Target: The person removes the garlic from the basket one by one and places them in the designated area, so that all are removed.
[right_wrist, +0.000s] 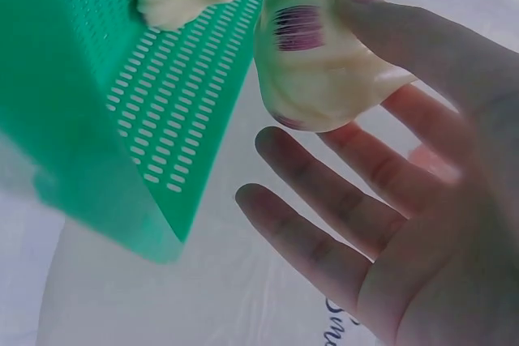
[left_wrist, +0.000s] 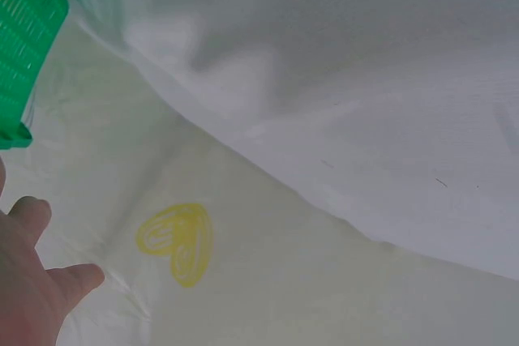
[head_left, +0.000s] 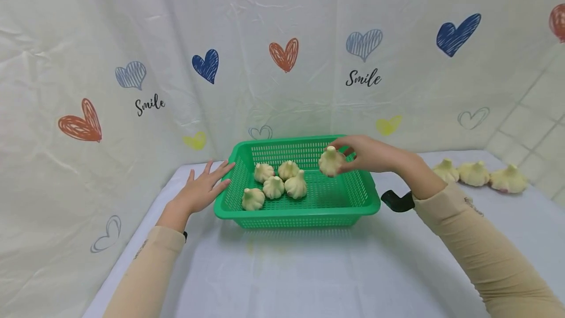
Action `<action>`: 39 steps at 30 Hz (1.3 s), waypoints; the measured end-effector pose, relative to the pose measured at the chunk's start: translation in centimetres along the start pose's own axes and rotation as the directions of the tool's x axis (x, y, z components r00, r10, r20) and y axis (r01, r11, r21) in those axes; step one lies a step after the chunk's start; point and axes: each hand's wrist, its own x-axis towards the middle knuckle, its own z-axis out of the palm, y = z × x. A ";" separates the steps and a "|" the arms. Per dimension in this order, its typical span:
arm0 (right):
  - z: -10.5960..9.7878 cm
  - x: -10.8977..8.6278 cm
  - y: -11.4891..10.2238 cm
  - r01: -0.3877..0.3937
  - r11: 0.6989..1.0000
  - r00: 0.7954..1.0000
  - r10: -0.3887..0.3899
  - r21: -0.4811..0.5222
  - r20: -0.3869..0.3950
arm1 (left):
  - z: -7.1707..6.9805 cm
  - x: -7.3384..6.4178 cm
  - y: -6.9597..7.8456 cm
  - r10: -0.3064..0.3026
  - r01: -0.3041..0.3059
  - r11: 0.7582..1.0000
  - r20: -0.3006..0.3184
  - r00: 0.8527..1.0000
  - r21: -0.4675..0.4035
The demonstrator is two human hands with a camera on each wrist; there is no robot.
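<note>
A green plastic basket [head_left: 300,212] with slotted walls stands on the table, several garlic bulbs [head_left: 273,188] grouped in its left half. Above its right part, my right hand [head_left: 364,153] pinches one garlic bulb [head_left: 330,162] between thumb and fingers. The right wrist view shows that bulb [right_wrist: 312,62] up close, with purple patches, while two fingers stretch out free below it. My left hand [head_left: 200,190] lies with spread, straight fingers at the basket's left rim. In the left wrist view only part of this hand [left_wrist: 32,281] shows, beside the basket's corner.
Three more garlic bulbs [head_left: 474,174] sit in a row on the white-covered table [head_left: 282,269] to the right, partly behind my right forearm. A white curtain [head_left: 247,23] printed with hearts hangs right behind the basket and along the left side.
</note>
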 end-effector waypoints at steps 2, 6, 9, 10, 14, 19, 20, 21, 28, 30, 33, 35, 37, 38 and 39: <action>-0.1 -0.5 0.0 0.010 1.000 1.000 -0.010 -0.002 -0.011 | 0.0 0.0 0.0 -0.004 0.004 1.000 0.004 1.000 -0.001; -0.3 -1.5 0.0 0.007 1.000 1.000 -0.008 -0.008 -0.025 | 0.0 -0.1 0.1 -0.009 0.009 1.000 0.009 1.000 -0.004; -0.5 -2.3 0.2 -0.002 1.000 0.999 0.002 -0.008 -0.039 | 0.0 0.0 0.1 -0.008 0.008 1.000 0.008 1.000 0.001; -0.5 -2.5 0.3 -0.004 1.000 0.999 0.003 -0.001 -0.044 | -0.1 0.0 0.1 -0.007 0.007 1.000 0.007 1.000 0.002; -0.8 -3.7 1.1 -0.002 0.999 0.998 0.005 0.032 -0.069 | -0.1 0.0 0.2 -0.008 0.007 1.000 0.012 1.000 0.005; -1.1 -5.2 2.2 -0.032 0.998 0.994 0.037 0.053 -0.101 | -0.1 0.0 0.2 -0.010 0.010 1.000 0.014 1.000 0.003; -1.2 -5.5 2.4 -0.043 0.998 0.993 0.049 0.056 -0.105 | -0.1 0.0 0.2 -0.011 0.010 1.000 0.014 1.000 0.006; -1.3 -5.8 2.7 -0.055 0.997 0.992 0.061 0.056 -0.109 | -0.2 0.0 0.2 -0.012 0.011 1.000 0.013 1.000 0.008; -1.9 -7.8 3.9 -0.089 0.993 0.985 0.100 0.077 -0.140 | -0.3 -0.1 0.3 -0.012 0.012 1.000 0.011 1.000 0.004; -1.9 -8.2 4.5 -0.086 0.994 0.983 0.096 0.070 -0.154 | -0.3 -0.1 0.4 -0.012 0.012 1.000 0.015 1.000 0.001; -2.0 -8.9 5.4 -0.087 0.995 0.980 0.096 0.058 -0.173 | -0.3 -0.1 0.4 -0.012 0.012 1.000 0.016 1.000 0.002; -2.1 -9.3 6.0 -0.097 0.994 0.976 0.106 0.052 -0.189 | -0.3 0.0 0.4 -0.011 0.011 1.000 0.015 1.000 -0.001; -2.2 -9.6 6.6 -0.105 0.993 0.972 0.112 0.046 -0.206 | -0.3 0.0 0.4 -0.011 0.011 1.000 0.012 1.000 0.000; -2.2 -9.8 7.0 -0.110 0.993 0.970 0.116 0.041 -0.215 | -0.3 0.0 0.4 -0.011 0.011 1.000 0.012 1.000 -0.001; -2.2 -10.0 7.3 -0.117 0.993 0.967 0.122 0.035 -0.224 | -0.4 0.0 0.4 -0.011 0.011 1.000 0.012 1.000 -0.001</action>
